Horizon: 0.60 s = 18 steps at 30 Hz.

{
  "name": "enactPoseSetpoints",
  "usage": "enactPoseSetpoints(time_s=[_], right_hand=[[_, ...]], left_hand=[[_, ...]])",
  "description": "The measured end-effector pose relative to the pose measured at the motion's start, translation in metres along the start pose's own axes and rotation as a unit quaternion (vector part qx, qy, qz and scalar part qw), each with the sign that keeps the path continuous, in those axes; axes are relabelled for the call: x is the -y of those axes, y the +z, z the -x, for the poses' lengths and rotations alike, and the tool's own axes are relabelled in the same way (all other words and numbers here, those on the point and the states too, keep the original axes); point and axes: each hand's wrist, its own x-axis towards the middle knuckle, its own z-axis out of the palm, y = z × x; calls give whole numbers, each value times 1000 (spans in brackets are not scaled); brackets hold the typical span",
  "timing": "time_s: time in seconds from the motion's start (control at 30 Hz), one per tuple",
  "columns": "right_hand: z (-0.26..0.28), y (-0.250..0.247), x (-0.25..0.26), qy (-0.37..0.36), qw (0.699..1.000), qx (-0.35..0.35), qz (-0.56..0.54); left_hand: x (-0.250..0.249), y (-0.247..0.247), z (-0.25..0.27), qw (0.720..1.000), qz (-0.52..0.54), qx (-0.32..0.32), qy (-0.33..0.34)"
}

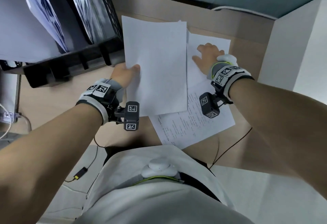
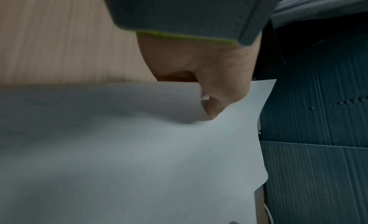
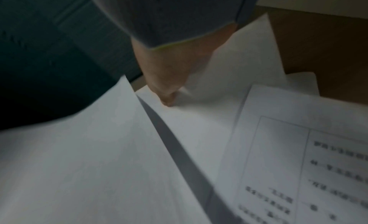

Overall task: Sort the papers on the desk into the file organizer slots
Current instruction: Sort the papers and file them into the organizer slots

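- The left hand [image 1: 126, 72] holds a blank white sheet [image 1: 155, 64] by its left edge, thumb on top; the sheet is lifted over the middle of the desk [image 1: 247, 34].
- Only the left wrist view shows the grip up close: the thumb [image 2: 215, 101] pinches the sheet [image 2: 139, 156] where its edge curls over.
- The right hand [image 1: 206, 55] lies on the papers [image 1: 208, 43] at the right part of the desk, fingers spread and fairly flat.
- The right wrist view shows a fingertip [image 3: 167, 99] touching a sheet there.
- A printed page [image 1: 191, 124] lies near the front edge, partly under the lifted sheet; its writing is too blurred to read.
- The black file organizer [image 1: 74, 59] stands at the desk's left side, just beside the lifted sheet, with papers already in its slots.
- A white box [image 1: 292, 47] borders the desk's right edge.
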Motion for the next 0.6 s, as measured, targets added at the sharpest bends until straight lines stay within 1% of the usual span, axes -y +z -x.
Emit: enactPoseSetpoints(time_s=[0.1, 0.17, 0.23, 0.3, 0.37, 0.47, 0.53, 0.6], right_hand=[[18, -23, -10, 55, 989, -44, -127], [30, -39, -11, 73, 984, -75, -145], [49, -57, -8, 62, 980, -118, -149], [77, -72, 3, 5, 970, -157, -185], [96, -81, 24, -49, 964, -156, -211], [122, -75, 62, -117, 955, -172, -211], [135, -67, 84, -168, 945, -159, -233], [143, -59, 100, -197, 934, -143, -261]], left_hand=[[-5, -6, 9, 1000, 13, 7, 27], [-8, -8, 13, 999, 1, 7, 40], [-12, -9, 19, 998, 4, 9, 64], [-15, -13, 30, 996, 16, 13, 91], [-21, -12, 34, 993, 24, 28, 111], [-29, -11, 53, 985, 46, 68, 149], [-36, -10, 69, 978, 81, 97, 166], [-43, -7, 83, 970, 125, 117, 170]])
